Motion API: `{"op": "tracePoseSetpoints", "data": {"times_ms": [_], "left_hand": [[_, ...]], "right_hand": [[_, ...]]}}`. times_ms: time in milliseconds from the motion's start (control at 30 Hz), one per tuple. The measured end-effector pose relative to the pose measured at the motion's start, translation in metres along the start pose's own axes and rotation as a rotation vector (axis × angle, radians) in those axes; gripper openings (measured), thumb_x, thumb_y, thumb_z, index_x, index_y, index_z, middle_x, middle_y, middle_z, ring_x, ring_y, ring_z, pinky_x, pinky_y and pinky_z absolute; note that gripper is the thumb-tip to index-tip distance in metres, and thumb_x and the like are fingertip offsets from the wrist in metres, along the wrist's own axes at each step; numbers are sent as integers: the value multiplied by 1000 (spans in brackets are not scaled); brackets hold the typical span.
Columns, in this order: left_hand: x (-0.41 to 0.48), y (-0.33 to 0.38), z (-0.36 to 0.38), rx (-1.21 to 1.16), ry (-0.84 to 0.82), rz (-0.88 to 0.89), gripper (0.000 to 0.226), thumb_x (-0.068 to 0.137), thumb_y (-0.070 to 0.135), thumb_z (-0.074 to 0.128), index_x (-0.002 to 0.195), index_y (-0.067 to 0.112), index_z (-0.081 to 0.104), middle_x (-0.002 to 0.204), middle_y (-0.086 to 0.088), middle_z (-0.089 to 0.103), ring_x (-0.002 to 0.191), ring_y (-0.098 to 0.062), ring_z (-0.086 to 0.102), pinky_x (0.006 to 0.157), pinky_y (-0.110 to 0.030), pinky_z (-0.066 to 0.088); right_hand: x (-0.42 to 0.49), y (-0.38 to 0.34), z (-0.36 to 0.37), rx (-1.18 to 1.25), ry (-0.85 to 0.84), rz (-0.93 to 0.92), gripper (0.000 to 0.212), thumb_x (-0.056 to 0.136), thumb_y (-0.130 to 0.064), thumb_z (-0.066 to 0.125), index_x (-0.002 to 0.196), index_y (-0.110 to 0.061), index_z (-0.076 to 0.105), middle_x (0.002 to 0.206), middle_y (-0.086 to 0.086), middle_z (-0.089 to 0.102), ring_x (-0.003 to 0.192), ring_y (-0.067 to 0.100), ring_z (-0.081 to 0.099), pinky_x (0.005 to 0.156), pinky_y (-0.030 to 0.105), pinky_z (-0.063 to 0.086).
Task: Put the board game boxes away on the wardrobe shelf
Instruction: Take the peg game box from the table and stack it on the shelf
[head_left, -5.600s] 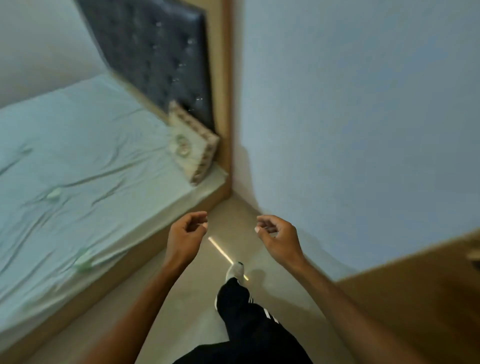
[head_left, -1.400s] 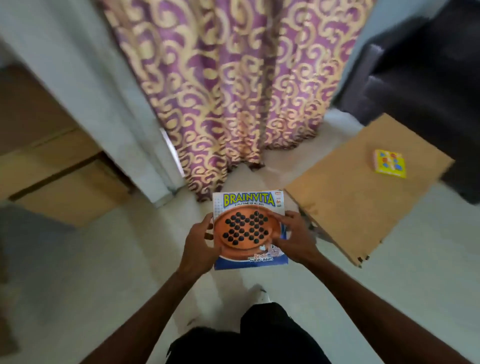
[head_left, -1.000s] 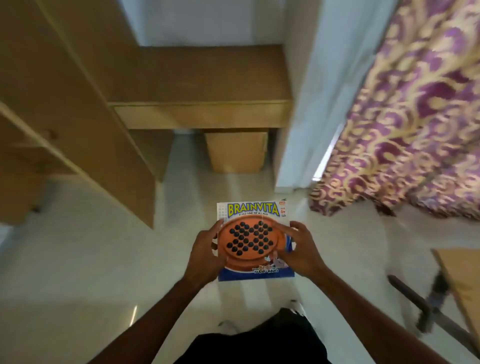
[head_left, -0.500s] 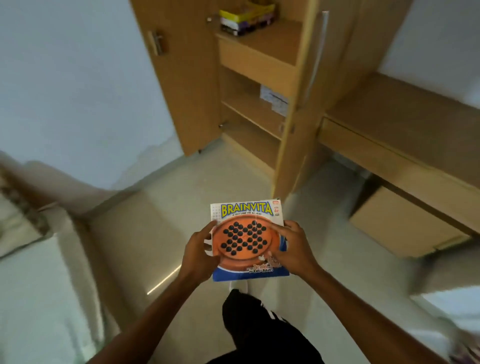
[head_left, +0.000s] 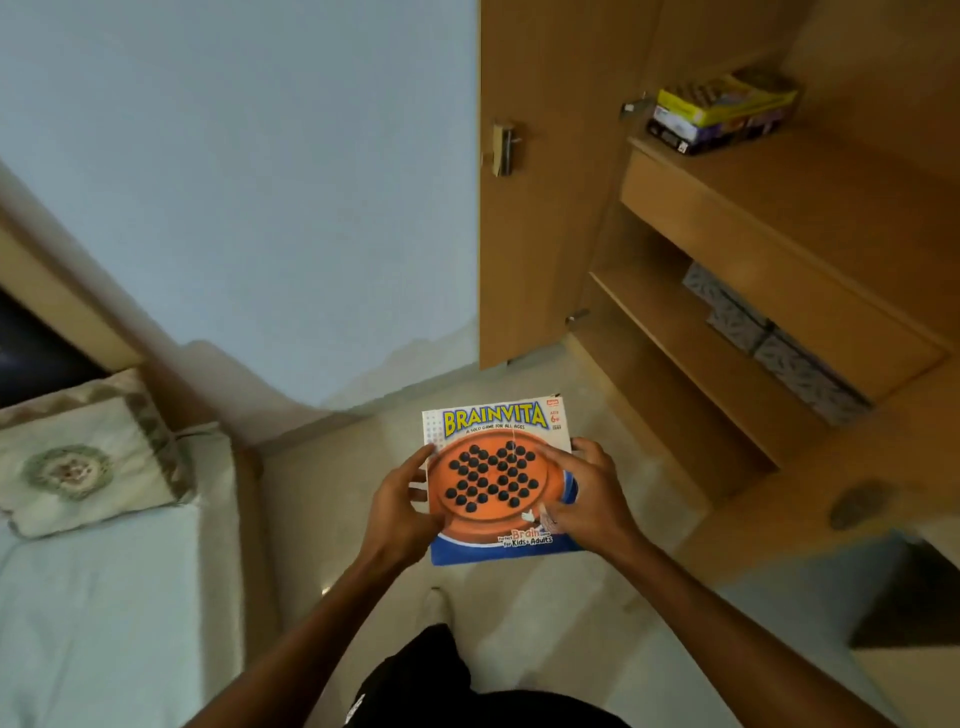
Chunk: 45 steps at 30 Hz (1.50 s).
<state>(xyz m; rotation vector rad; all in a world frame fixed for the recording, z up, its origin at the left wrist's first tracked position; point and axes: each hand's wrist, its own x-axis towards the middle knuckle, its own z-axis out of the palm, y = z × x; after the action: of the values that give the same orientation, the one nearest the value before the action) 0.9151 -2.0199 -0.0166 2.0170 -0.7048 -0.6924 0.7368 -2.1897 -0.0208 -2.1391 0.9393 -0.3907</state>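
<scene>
A Brainvita box (head_left: 496, 480) is held flat and face-up between the left hand (head_left: 402, 506) and right hand (head_left: 589, 496), fingers clasped over opposite edges, apparently for steadiness, with the wardrobe shelf (head_left: 810, 208) and its stacked game boxes (head_left: 719, 111) well above and right of them.

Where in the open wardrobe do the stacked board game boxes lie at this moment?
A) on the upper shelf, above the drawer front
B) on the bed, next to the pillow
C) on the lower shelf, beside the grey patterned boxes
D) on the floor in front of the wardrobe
A: the stacked board game boxes lie on the upper shelf, while the Brainvita box is held between the left hand and the right hand.
</scene>
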Motion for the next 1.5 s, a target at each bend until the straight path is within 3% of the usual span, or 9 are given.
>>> {"op": "tracePoseSetpoints", "data": {"times_ms": [300, 500, 633, 800, 900, 1100, 1267, 1367, 1500], "left_hand": [[229, 61, 2, 9, -187, 103, 87, 65, 1, 80, 141, 25, 45, 120, -7, 58, 95, -23, 63, 67, -39, 61], [347, 152, 59, 2, -347, 205, 84, 66, -4, 78, 138, 25, 48, 115, -2, 60, 93, -20, 62, 61, -27, 55], [416, 222, 120, -34, -457, 303, 78, 66, -9, 77, 129, 28, 50, 102, 10, 58, 91, -20, 60, 66, -35, 57], [486, 316, 207, -82, -522, 366, 70, 68, -23, 65, 104, 35, 51, 88, 19, 57, 75, -4, 62, 59, -15, 51], [526, 369, 252, -110, -540, 371, 75, 67, -26, 62, 95, 42, 49, 88, 17, 58, 75, -8, 61, 58, -13, 49], [616, 457, 311, 26, -577, 459, 85, 62, -10, 69, 137, 23, 48, 113, -6, 63, 94, -25, 66, 64, -32, 58], [700, 526, 348, 72, -587, 555, 73, 60, -4, 65, 130, 16, 55, 104, 5, 66, 92, -17, 66, 71, -26, 56], [757, 562, 367, 149, -567, 576, 64, 62, 6, 68, 125, 16, 60, 118, -7, 67, 102, -24, 66, 85, -43, 57], [814, 593, 383, 186, -570, 622, 42, 75, -9, 66, 114, 8, 68, 116, -10, 69, 106, -25, 64, 92, -42, 54]], "right_hand": [[179, 1, -25, 40, 157, 167, 77, 68, -19, 84, 137, -26, 49, 136, 2, 41, 126, 15, 41, 86, 29, 52], [266, 36, -94, 72, 332, 271, 76, 68, -8, 82, 135, -25, 51, 131, 2, 43, 125, 16, 44, 87, 28, 51], [327, 70, -159, 23, 430, 299, 75, 68, 2, 77, 134, -22, 53, 125, 0, 44, 118, 8, 37, 93, 23, 42], [395, 130, -248, 20, 555, 310, 72, 65, 7, 74, 130, -21, 58, 122, 2, 48, 115, 10, 43, 97, 29, 45], [431, 160, -297, 39, 606, 292, 71, 64, 8, 75, 128, -19, 59, 119, 1, 52, 112, 11, 48, 93, 31, 49], [508, 196, -377, 83, 661, 300, 70, 67, 8, 75, 129, -20, 58, 126, 1, 53, 115, 14, 54, 90, 36, 55], [591, 211, -432, 194, 705, 264, 69, 61, 16, 68, 121, -18, 64, 112, -14, 64, 110, 6, 57, 94, 33, 53], [645, 217, -458, 244, 716, 342, 67, 63, 15, 68, 124, -14, 62, 112, -2, 65, 106, 9, 55, 90, 30, 50], [707, 225, -475, 248, 741, 361, 62, 66, 12, 69, 122, -12, 63, 117, 8, 66, 106, 18, 58, 92, 43, 54]]}}
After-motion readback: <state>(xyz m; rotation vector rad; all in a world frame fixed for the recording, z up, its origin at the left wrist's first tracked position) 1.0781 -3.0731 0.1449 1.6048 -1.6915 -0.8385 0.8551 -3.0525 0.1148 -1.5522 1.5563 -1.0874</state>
